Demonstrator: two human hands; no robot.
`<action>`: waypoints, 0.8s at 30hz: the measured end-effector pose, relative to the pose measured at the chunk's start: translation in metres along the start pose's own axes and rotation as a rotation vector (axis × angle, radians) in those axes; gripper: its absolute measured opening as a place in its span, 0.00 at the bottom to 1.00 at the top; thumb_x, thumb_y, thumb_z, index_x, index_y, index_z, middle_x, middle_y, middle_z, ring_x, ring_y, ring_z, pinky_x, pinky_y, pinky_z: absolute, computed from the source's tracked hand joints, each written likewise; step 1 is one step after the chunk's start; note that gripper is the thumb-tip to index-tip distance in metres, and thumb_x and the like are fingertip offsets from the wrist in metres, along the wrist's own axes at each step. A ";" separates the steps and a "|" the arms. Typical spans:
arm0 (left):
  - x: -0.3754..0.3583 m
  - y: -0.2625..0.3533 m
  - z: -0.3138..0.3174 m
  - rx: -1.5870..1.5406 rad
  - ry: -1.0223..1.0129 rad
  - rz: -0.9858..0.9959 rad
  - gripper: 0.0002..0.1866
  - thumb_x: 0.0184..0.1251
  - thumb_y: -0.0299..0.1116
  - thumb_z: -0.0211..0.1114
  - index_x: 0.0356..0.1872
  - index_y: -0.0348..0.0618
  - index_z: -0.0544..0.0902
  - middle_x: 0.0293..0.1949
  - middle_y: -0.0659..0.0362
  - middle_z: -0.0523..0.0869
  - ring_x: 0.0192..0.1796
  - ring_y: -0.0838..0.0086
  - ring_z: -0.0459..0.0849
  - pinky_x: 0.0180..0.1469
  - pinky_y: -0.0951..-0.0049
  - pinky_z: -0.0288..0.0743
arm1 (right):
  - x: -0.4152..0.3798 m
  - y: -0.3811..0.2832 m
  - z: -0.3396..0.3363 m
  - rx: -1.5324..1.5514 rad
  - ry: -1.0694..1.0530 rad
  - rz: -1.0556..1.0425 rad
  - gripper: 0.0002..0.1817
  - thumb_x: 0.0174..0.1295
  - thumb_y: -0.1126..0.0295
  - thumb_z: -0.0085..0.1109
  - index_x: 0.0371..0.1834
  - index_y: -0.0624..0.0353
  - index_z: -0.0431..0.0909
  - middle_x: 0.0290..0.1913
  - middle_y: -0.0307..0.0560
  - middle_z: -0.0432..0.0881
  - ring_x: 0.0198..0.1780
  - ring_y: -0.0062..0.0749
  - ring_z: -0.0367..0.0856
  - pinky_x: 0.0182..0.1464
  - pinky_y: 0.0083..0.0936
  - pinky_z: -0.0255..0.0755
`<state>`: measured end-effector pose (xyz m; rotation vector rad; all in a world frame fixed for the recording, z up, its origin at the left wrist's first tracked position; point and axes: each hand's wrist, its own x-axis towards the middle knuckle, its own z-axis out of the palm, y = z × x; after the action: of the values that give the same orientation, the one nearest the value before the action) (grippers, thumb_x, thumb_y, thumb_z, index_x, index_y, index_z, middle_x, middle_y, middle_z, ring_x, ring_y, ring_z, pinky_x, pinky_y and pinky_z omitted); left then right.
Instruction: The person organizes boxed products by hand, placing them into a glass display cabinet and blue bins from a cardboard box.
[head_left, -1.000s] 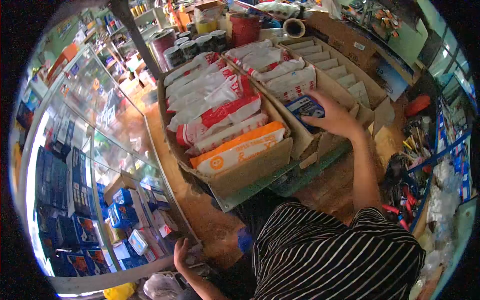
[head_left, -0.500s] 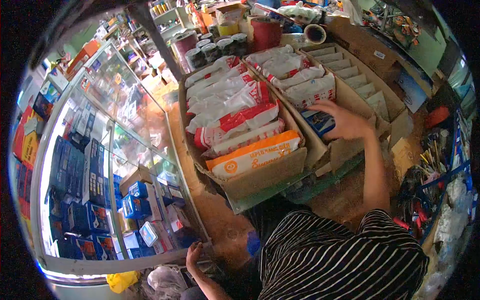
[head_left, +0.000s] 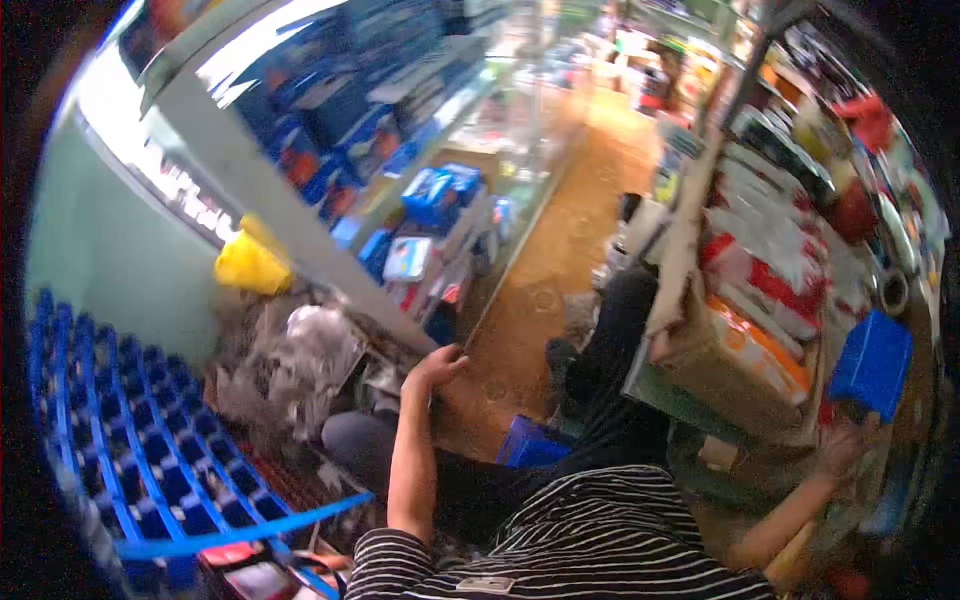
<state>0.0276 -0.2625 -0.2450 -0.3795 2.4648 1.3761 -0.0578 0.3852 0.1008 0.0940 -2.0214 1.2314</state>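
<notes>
My left hand (head_left: 438,367) is near the lower corner of the glass display case (head_left: 300,235), its fingers curled; what they hold, if anything, cannot be made out. On the right, my right hand (head_left: 848,445) grips the lower end of a blue box (head_left: 872,365), blurred by motion. The box is held up beside the cardboard carton (head_left: 725,375). In that carton stand white and red plastic packets (head_left: 765,290) and an orange and white packet (head_left: 760,352) at the near end.
Blue storage bins (head_left: 130,430) line the lower left. A yellow bag (head_left: 252,262) and crumpled plastic bags (head_left: 310,350) lie beside the case. On the floor is a blue container (head_left: 535,443). Shelves with goods (head_left: 680,75) stand at the back.
The view has swung left. My right hand has left the carton's far compartment and now holds the blue box out to the right. My left hand remains by the case corner.
</notes>
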 end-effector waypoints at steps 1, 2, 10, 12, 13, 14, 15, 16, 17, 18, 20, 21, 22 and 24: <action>-0.003 0.010 -0.005 0.053 -0.004 -0.035 0.25 0.69 0.50 0.61 0.54 0.37 0.79 0.47 0.45 0.86 0.50 0.59 0.85 0.52 0.62 0.76 | -0.005 -0.020 0.028 0.113 -0.026 -0.011 0.40 0.60 0.54 0.69 0.71 0.59 0.62 0.65 0.52 0.69 0.63 0.44 0.72 0.63 0.42 0.71; -0.004 0.011 -0.007 0.012 0.022 -0.006 0.25 0.69 0.50 0.61 0.54 0.37 0.79 0.47 0.45 0.86 0.50 0.58 0.85 0.52 0.61 0.76 | -0.014 -0.042 0.058 0.224 -0.067 -0.025 0.40 0.60 0.54 0.69 0.70 0.59 0.63 0.64 0.51 0.70 0.62 0.42 0.72 0.63 0.40 0.71; 0.010 0.012 -0.020 0.104 0.157 0.101 0.26 0.69 0.51 0.60 0.56 0.40 0.78 0.50 0.44 0.85 0.53 0.56 0.85 0.55 0.62 0.76 | -0.066 -0.212 0.322 0.983 -0.539 0.030 0.36 0.62 0.52 0.69 0.66 0.62 0.66 0.58 0.46 0.74 0.58 0.31 0.73 0.61 0.31 0.70; -0.003 0.030 -0.028 0.059 0.158 0.108 0.26 0.70 0.52 0.60 0.57 0.40 0.78 0.52 0.45 0.85 0.54 0.55 0.84 0.56 0.61 0.76 | -0.063 -0.240 0.379 1.106 -0.580 0.077 0.36 0.63 0.51 0.68 0.65 0.63 0.67 0.56 0.44 0.75 0.56 0.28 0.74 0.61 0.29 0.70; -0.008 0.040 -0.030 0.036 0.157 0.113 0.27 0.70 0.52 0.59 0.58 0.40 0.78 0.53 0.45 0.85 0.55 0.54 0.84 0.57 0.61 0.76 | -0.060 -0.252 0.400 1.109 -0.611 0.135 0.35 0.64 0.52 0.68 0.64 0.65 0.66 0.58 0.47 0.75 0.57 0.29 0.75 0.60 0.28 0.71; -0.011 0.044 -0.031 0.032 0.165 0.107 0.27 0.70 0.52 0.59 0.58 0.40 0.78 0.53 0.45 0.85 0.56 0.54 0.84 0.57 0.61 0.75 | -0.058 -0.258 0.429 1.198 -0.590 0.183 0.36 0.63 0.52 0.68 0.64 0.68 0.66 0.58 0.50 0.76 0.56 0.32 0.76 0.58 0.30 0.73; -0.014 0.045 -0.032 0.030 0.180 0.099 0.27 0.70 0.53 0.59 0.58 0.40 0.77 0.54 0.45 0.84 0.56 0.53 0.83 0.58 0.60 0.75 | -0.055 -0.266 0.450 1.204 -0.598 0.182 0.39 0.60 0.51 0.71 0.65 0.69 0.65 0.57 0.53 0.77 0.56 0.34 0.77 0.58 0.30 0.73; -0.014 0.047 -0.036 0.031 0.200 0.094 0.27 0.70 0.53 0.58 0.58 0.40 0.77 0.55 0.45 0.84 0.57 0.53 0.83 0.58 0.60 0.75 | -0.050 -0.270 0.476 1.117 -0.606 0.110 0.41 0.58 0.51 0.73 0.64 0.69 0.65 0.57 0.54 0.77 0.56 0.34 0.77 0.58 0.30 0.74; -0.014 0.048 -0.040 0.093 0.196 0.105 0.28 0.71 0.52 0.58 0.59 0.40 0.77 0.56 0.46 0.84 0.59 0.54 0.83 0.60 0.60 0.74 | -0.046 -0.275 0.496 1.032 -0.605 0.038 0.42 0.56 0.51 0.75 0.64 0.68 0.65 0.57 0.54 0.77 0.56 0.35 0.77 0.58 0.30 0.74; -0.017 0.051 -0.040 0.109 0.233 0.070 0.28 0.71 0.52 0.57 0.60 0.40 0.77 0.57 0.46 0.83 0.59 0.54 0.82 0.60 0.60 0.74 | -0.047 -0.295 0.493 1.018 -0.686 0.009 0.43 0.53 0.51 0.77 0.63 0.68 0.66 0.56 0.55 0.77 0.55 0.36 0.78 0.55 0.30 0.76; -0.024 0.060 -0.041 0.091 0.245 0.039 0.28 0.72 0.53 0.57 0.61 0.41 0.76 0.57 0.46 0.83 0.60 0.54 0.82 0.61 0.60 0.74 | -0.036 -0.299 0.528 0.916 -0.750 -0.124 0.46 0.44 0.52 0.83 0.60 0.68 0.67 0.53 0.58 0.78 0.51 0.38 0.81 0.47 0.28 0.79; -0.028 0.063 -0.044 0.059 0.225 0.040 0.28 0.72 0.53 0.56 0.61 0.41 0.76 0.57 0.46 0.83 0.60 0.54 0.82 0.61 0.60 0.74 | -0.026 -0.300 0.550 0.890 -0.741 -0.188 0.46 0.43 0.52 0.83 0.59 0.68 0.68 0.52 0.58 0.78 0.51 0.39 0.82 0.47 0.27 0.79; -0.028 0.061 -0.044 0.025 0.207 0.038 0.28 0.72 0.54 0.56 0.62 0.42 0.75 0.57 0.46 0.83 0.60 0.54 0.82 0.61 0.59 0.74 | -0.022 -0.310 0.563 0.865 -0.732 -0.251 0.47 0.42 0.51 0.84 0.59 0.67 0.68 0.52 0.58 0.78 0.50 0.40 0.82 0.47 0.27 0.79; -0.026 0.055 -0.043 0.019 0.206 0.025 0.29 0.72 0.54 0.55 0.62 0.42 0.75 0.57 0.45 0.83 0.60 0.53 0.82 0.62 0.59 0.74 | -0.017 -0.325 0.571 0.842 -0.837 -0.300 0.43 0.48 0.60 0.81 0.62 0.66 0.65 0.54 0.59 0.75 0.41 0.37 0.86 0.34 0.27 0.87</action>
<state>0.0258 -0.2694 -0.1709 -0.5120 2.6533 1.3850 -0.2290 -0.2438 0.1844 1.4600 -1.8238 1.9446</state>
